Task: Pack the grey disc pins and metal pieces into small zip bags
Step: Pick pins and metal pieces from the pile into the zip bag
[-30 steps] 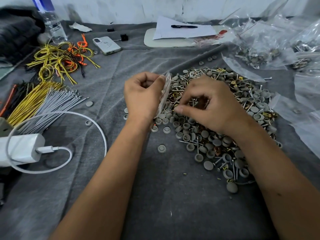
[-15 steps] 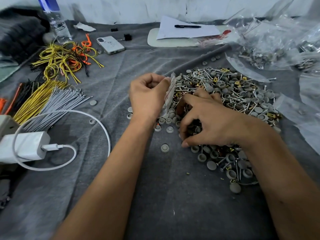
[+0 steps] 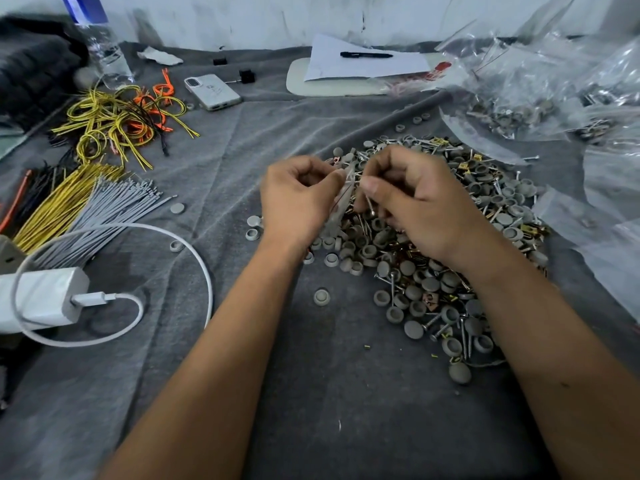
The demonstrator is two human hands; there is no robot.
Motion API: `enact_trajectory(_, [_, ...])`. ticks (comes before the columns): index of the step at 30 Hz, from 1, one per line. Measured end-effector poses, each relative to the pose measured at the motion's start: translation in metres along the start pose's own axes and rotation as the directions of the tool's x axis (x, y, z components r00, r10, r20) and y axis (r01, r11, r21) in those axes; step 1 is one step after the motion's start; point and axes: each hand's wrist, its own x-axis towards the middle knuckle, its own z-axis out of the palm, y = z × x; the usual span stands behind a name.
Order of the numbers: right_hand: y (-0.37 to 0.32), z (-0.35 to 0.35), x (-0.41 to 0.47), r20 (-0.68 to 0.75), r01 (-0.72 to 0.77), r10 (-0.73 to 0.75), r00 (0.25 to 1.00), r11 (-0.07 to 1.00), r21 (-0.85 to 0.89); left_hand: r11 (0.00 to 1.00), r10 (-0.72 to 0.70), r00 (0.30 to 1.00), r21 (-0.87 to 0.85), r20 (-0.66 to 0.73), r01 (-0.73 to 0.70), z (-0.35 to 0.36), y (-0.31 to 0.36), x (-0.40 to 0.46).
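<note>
Left hand pinching small clear zip bag upright, right hand gripping thin metal screw at bag mouth, above mid-bench pile of grey disc pins, bag contents unclear.

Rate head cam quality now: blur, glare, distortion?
Head view: soft even light, faint shadows; strong wide-angle bend at the edges, forearms stretched. Left hand and right hand slightly soft; the zip bag between them hard to make out. Glare on the plastic bags top right hides their contents; pile reasonably sharp.
</note>
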Motion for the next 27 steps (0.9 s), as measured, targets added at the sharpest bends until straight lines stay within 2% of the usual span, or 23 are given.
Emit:
enact_trajectory(2, [0.006,0.003,0.001,-0.104,-0.038,0.046,0.993,0.996,0.083,0.998,0.003,1.000,0.058,0.028,-0.005,0.001,-0.001,-0.001])
enact_trajectory(5, [0.012,0.007,0.004,-0.216,0.004,0.022,0.976,0.993,0.121,0.993,0.009,0.997,0.120,0.080,-0.019,0.002,0.001,-0.003])
enact_trajectory(10, [0.016,0.008,0.002,-0.315,0.041,-0.031,0.949,0.999,0.024,0.981,0.034,0.988,0.184,0.151,-0.062,0.005,0.006,-0.007])
enact_trajectory(17, [0.016,0.008,0.003,-0.349,0.009,-0.047,0.936,0.994,-0.108,0.975,0.038,0.985,0.211,0.168,-0.074,0.003,0.008,-0.008])
enact_trajectory(27, [0.015,0.011,0.003,-0.321,0.040,-0.115,0.940,0.972,-0.232,0.988,0.109,0.988,0.096,0.108,-0.120,0.003,0.011,-0.009])
